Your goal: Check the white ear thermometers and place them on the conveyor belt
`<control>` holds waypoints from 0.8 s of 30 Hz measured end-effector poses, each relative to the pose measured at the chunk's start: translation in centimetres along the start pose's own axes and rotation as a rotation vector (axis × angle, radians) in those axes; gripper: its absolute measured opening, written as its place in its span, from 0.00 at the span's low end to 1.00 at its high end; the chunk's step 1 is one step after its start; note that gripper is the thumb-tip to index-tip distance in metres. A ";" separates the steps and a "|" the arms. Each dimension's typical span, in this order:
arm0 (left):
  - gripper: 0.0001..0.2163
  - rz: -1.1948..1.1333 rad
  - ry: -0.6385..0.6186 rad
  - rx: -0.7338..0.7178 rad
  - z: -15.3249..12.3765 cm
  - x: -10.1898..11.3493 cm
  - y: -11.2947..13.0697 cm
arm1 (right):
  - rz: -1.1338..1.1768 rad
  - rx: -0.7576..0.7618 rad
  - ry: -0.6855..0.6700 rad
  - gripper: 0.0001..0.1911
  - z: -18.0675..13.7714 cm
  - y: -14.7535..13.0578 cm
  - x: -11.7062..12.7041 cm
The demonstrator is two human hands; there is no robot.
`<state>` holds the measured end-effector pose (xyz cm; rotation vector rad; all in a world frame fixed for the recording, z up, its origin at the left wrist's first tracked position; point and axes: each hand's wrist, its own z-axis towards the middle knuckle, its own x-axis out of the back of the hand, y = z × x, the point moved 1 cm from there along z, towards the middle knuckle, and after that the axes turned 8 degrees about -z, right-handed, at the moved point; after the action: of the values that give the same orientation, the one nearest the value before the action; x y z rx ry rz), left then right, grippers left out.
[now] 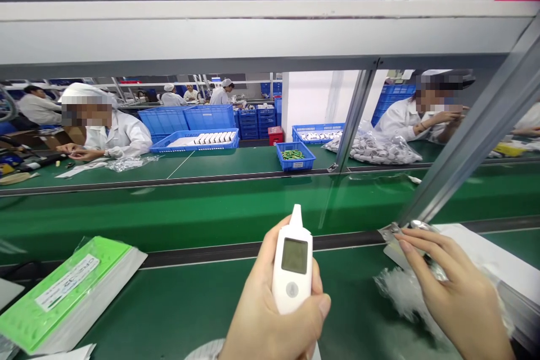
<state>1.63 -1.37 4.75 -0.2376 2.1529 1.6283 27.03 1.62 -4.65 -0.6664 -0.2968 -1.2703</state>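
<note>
My left hand (282, 309) is closed around a white ear thermometer (292, 270), held upright with its narrow probe tip pointing up. Its grey display appears blank, above a round grey button. On the right, my right hand (451, 287) is stretched out with its fingers extended. Its fingertips are at a small shiny piece (388, 232) near the foot of the slanted metal post; whether they grip it is unclear. Crumpled clear plastic (405, 292) lies below that hand, partly hidden by it.
A green packet with a white label (70, 292) lies at left. Beyond the green belt (169, 214) stand a small blue bin (296, 165) of green-yellow parts and a bag of white parts (375, 146). A slanted post (472, 118) rises at right. Co-workers sit across.
</note>
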 end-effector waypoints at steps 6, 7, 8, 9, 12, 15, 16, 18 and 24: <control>0.40 -0.031 0.015 0.007 -0.1 0.0 0.2 | 0.008 0.021 -0.015 0.15 -0.1 0.1 -0.3; 0.41 -0.038 0.024 0.019 -0.2 0.0 0.3 | 0.010 0.026 -0.018 0.15 -0.1 0.0 -0.3; 0.42 -0.043 0.033 0.031 -0.3 0.0 0.3 | 0.010 0.032 -0.018 0.15 -0.1 -0.1 -0.3; 0.43 -0.044 0.041 0.041 -0.4 0.0 0.4 | 0.007 0.039 -0.017 0.15 -0.1 -0.1 -0.4; 0.43 -0.037 0.047 0.039 -0.7 -0.1 0.6 | 0.001 0.054 -0.008 0.15 -0.1 -0.3 -0.3; 0.39 -0.022 0.027 0.013 -0.7 -0.2 0.5 | 0.005 0.057 -0.002 0.15 0.1 -0.4 -0.2; 0.38 -0.011 0.023 0.007 -0.7 -0.1 0.4 | 0.007 0.059 0.000 0.15 0.1 -0.4 -0.1; 0.35 0.010 0.014 -0.020 -0.4 0.0 0.3 | 0.026 0.055 0.004 0.13 0.2 -0.6 -0.2; 0.28 0.019 -0.040 -0.233 2.8 2.6 0.8 | 0.272 0.064 -0.234 0.12 -2.9 -3.7 -2.4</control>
<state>-0.31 1.80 3.73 -0.2526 1.9407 1.8793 22.37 1.16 -7.18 -0.7742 -0.4222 -0.9212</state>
